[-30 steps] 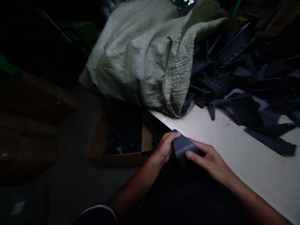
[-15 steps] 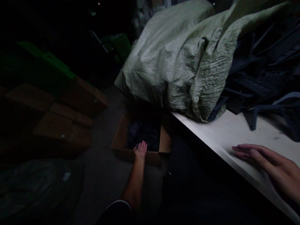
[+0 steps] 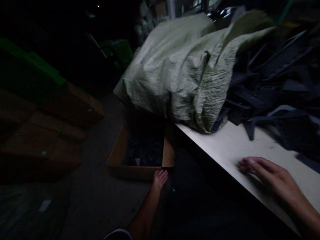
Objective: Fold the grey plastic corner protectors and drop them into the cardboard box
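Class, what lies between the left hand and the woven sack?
Between the left hand and woven sack lies an open cardboard box holding dark pieces, seen in the head view.

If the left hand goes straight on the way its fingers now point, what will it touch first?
Probably the front wall of the cardboard box, just ahead of the left hand, though depth is hard to judge here.

I was in a dim room, where one small light glowed far off in the dark. To my left, cardboard cartons were stacked on the grey floor, a green plastic crate sat farther back, and the pale table ran off to my right.
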`<state>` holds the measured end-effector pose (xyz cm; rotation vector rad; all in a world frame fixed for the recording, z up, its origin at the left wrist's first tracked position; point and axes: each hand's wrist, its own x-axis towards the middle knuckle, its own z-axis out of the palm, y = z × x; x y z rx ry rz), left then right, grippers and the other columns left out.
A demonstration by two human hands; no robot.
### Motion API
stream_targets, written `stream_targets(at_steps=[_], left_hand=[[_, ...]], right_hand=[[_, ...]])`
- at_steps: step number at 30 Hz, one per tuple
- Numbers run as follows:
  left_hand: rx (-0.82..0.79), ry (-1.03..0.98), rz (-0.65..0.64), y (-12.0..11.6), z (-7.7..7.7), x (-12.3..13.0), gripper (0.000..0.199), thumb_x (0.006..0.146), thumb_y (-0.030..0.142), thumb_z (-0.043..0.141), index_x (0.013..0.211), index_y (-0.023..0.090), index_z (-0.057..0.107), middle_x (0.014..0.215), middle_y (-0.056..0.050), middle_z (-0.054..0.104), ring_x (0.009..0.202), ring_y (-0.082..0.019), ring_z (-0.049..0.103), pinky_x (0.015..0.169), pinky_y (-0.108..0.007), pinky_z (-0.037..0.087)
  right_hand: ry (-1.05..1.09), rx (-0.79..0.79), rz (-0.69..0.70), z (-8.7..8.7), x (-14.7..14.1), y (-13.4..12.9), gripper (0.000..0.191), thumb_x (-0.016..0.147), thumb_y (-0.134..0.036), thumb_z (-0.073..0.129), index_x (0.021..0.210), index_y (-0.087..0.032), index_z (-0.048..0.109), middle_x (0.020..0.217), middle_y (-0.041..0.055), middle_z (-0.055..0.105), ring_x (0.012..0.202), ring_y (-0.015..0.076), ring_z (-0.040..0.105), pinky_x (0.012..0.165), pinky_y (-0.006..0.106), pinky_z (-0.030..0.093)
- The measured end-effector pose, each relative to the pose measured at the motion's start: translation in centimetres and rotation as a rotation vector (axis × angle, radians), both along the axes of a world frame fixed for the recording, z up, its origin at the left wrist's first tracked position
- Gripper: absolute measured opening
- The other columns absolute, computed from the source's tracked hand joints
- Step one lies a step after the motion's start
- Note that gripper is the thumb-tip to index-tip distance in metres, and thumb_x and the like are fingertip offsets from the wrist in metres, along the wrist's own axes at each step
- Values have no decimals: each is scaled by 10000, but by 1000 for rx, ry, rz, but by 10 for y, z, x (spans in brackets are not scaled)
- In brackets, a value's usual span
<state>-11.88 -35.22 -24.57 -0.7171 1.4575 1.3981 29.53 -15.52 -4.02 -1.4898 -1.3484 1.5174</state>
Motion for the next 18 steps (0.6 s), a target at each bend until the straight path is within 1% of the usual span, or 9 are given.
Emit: stream_targets(at_steps=[2, 5, 7, 9, 11, 13, 15, 16, 18], left_hand=[[-14, 31, -92, 7, 7, -7, 482, 1062, 371, 489, 1482, 140, 543, 1490, -203, 613, 1294, -291, 659, 1017, -471, 586], [-28, 95, -219, 21, 15, -20, 512, 1030, 249, 440, 1514, 93, 502, 1549, -244, 559, 1336, -268, 649, 973, -361, 608], [-21, 134, -290, 30, 19, -25, 531, 996, 229, 468, 1505, 82, 507, 1548, -255, 558, 1352, -277, 639, 989, -348, 605], [-9, 169, -342, 39, 27, -27, 519, 978, 237, 487, 1467, 70, 535, 1528, -272, 571, 1378, -301, 614, 1041, -368, 583], [12, 207, -381, 46, 37, -26, 458, 968, 256, 497, 1373, 70, 599, 1468, -279, 622, 1374, -323, 613, 1092, -403, 554], [51, 259, -416, 54, 50, -24, 371, 956, 278, 506, 1230, 85, 667, 1354, -270, 702, 1323, -339, 653, 1116, -434, 537], [101, 321, -459, 64, 65, -21, 315, 932, 302, 531, 1106, 106, 705, 1222, -251, 766, 1250, -353, 700, 1108, -455, 544], [130, 353, -487, 69, 73, -20, 307, 913, 321, 554, 1067, 113, 718, 1173, -242, 784, 1219, -361, 717, 1094, -461, 555], [184, 411, -560, 81, 89, -17, 325, 849, 371, 629, 1021, 122, 745, 1115, -222, 803, 1165, -381, 741, 1054, -469, 583]], right_hand=[[61, -2, 13, 0, -2, 5, 605, 719, -739, 858, 973, -194, 799, 1005, 149, 791, 870, 315, 769, 847, 430, 641], [43, 131, -44, 2, 2, 19, 604, 766, -712, 843, 1026, -173, 757, 928, 104, 767, 786, 251, 724, 735, 377, 620], [-69, 269, -111, 6, 10, 31, 578, 828, -696, 793, 1080, -179, 739, 879, 75, 746, 762, 237, 696, 697, 367, 596], [-240, 406, -179, 13, 20, 41, 541, 885, -678, 732, 1110, -186, 736, 857, 68, 735, 730, 236, 674, 657, 366, 565], [-410, 547, -222, 21, 31, 50, 491, 928, -639, 685, 1119, -190, 738, 907, 81, 738, 733, 240, 669, 652, 371, 548], [-533, 694, -260, 27, 41, 56, 434, 957, -580, 655, 1137, -192, 730, 1022, 102, 736, 802, 255, 687, 711, 389, 563], [-627, 839, -326, 31, 49, 63, 399, 970, -521, 634, 1184, -192, 708, 1157, 128, 712, 951, 294, 696, 845, 439, 577], [-658, 894, -365, 31, 52, 66, 398, 971, -497, 625, 1213, -189, 694, 1218, 144, 694, 1049, 321, 683, 935, 477, 563], [-667, 924, -423, 30, 56, 73, 433, 954, -445, 619, 1286, -170, 661, 1348, 183, 641, 1265, 375, 593, 1119, 557, 459]])
